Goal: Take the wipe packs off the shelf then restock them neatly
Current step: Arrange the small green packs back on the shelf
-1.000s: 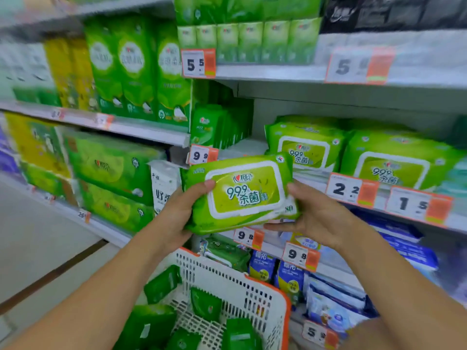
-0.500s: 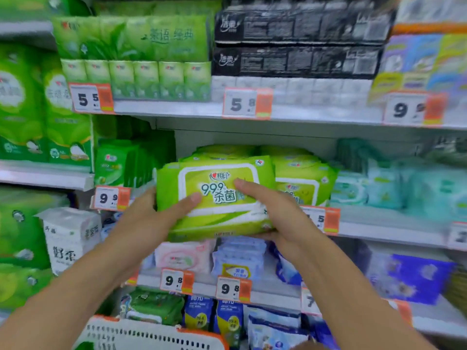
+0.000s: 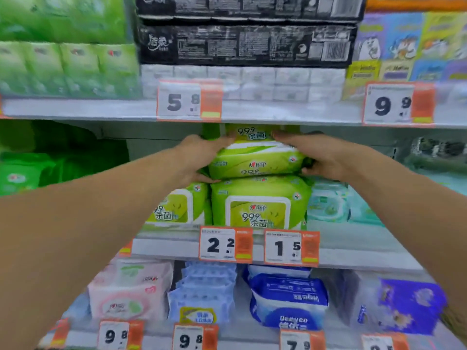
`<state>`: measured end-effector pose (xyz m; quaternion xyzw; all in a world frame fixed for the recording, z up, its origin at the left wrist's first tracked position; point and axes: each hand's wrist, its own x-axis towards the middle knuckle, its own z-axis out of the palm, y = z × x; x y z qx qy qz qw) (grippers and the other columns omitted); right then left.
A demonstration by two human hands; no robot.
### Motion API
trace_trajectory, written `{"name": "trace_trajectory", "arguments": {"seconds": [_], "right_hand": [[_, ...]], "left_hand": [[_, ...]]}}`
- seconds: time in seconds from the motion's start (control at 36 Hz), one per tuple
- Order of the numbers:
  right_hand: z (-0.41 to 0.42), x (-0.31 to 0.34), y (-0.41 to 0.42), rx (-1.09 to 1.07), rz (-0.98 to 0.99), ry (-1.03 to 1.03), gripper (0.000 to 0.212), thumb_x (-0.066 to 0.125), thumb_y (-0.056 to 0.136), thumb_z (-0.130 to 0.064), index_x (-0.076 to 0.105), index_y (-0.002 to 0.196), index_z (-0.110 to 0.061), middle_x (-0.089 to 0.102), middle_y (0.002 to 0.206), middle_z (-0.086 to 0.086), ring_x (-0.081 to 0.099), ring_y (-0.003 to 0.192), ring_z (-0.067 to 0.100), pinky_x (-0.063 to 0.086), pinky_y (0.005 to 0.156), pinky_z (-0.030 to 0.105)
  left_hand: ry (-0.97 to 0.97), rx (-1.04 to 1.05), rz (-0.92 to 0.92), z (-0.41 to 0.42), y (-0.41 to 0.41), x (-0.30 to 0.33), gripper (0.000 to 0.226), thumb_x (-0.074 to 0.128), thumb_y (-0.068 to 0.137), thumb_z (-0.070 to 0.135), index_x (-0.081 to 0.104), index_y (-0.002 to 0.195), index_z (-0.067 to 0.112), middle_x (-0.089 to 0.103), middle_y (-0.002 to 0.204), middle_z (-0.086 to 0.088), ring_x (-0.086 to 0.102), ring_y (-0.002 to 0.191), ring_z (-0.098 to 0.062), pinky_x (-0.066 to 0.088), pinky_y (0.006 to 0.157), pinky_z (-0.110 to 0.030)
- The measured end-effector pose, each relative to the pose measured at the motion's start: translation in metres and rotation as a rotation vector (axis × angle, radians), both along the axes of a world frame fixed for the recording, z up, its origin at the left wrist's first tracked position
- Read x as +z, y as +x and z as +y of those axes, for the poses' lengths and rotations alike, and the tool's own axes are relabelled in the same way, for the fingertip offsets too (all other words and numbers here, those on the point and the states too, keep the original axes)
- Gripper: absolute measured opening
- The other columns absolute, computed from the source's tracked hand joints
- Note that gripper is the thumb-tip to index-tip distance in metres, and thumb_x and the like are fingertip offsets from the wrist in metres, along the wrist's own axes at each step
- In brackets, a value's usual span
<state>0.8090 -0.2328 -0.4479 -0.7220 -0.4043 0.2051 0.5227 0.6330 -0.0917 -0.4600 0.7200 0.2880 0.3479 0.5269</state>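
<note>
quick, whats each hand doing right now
Left hand: grips the left end of the green wipe pack.
Right hand: grips the same pack's right end.

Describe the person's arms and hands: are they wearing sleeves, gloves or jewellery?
Both forearms are bare as far as the picture shows, with no sleeves in view. The left hand and right hand wear no gloves, and no watch, bracelet or ring shows.

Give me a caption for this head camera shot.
Both hands, left hand and right hand, set a green wipe pack atop the shelf stack.
</note>
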Motion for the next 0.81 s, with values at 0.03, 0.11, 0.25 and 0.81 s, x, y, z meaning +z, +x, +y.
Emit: {"name": "trace_trajectory", "arguments": {"seconds": [0.03, 0.11, 0.25, 0.81], "right_hand": [[0.005, -0.001, 0.01, 0.02, -0.057, -0.011, 0.051, 0.073, 0.07, -0.067, 0.07, 0.106, -0.031, 0.073, 0.102, -0.017, 0.061, 0.102, 0.007, 0.048, 0.073, 0.027], [0.022, -0.012, 0.036, 0.111, -0.132, -0.022, 0.079, 0.08, 0.059, -0.062, 0.063, 0.129, -0.03, 0.069, 0.123, -0.014, 0.063, 0.116, 0.009, 0.053, 0.096, 0.037], [0.06, -0.029, 0.064, 0.058, -0.238, 0.125, 0.063, 0.083, 0.075, -0.042, 0.062, 0.131, -0.021, 0.072, 0.118, -0.005, 0.07, 0.097, 0.01, 0.057, 0.068, 0.019], [0.128, -0.034, 0.117, -0.1, -0.476, 0.041, 0.07, 0.08, 0.083, -0.034, 0.047, 0.143, -0.02, 0.06, 0.138, 0.001, 0.057, 0.123, 0.021, 0.042, 0.107, 0.033]], "left_hand": [[0.043, -0.004, 0.005, 0.009, 0.006, 0.0, 0.047, 0.075, 0.079, 0.052, 0.06, 0.11, 0.021, 0.066, 0.107, 0.006, 0.065, 0.093, -0.013, 0.062, 0.074, -0.039], [0.224, -0.034, 0.106, 0.044, 0.023, -0.002, 0.067, 0.077, 0.076, 0.054, 0.056, 0.134, 0.028, 0.065, 0.125, 0.01, 0.063, 0.112, -0.016, 0.053, 0.098, -0.04], [0.515, 0.074, 0.129, 0.087, 0.057, -0.021, 0.053, 0.066, 0.092, 0.038, 0.05, 0.14, 0.023, 0.059, 0.128, 0.008, 0.058, 0.112, -0.015, 0.043, 0.089, -0.018], [0.784, 0.139, 0.734, 0.158, 0.13, -0.033, 0.08, 0.039, 0.102, 0.048, -0.019, 0.154, 0.032, 0.042, 0.152, -0.017, 0.049, 0.13, -0.037, 0.04, 0.105, -0.038]]}}
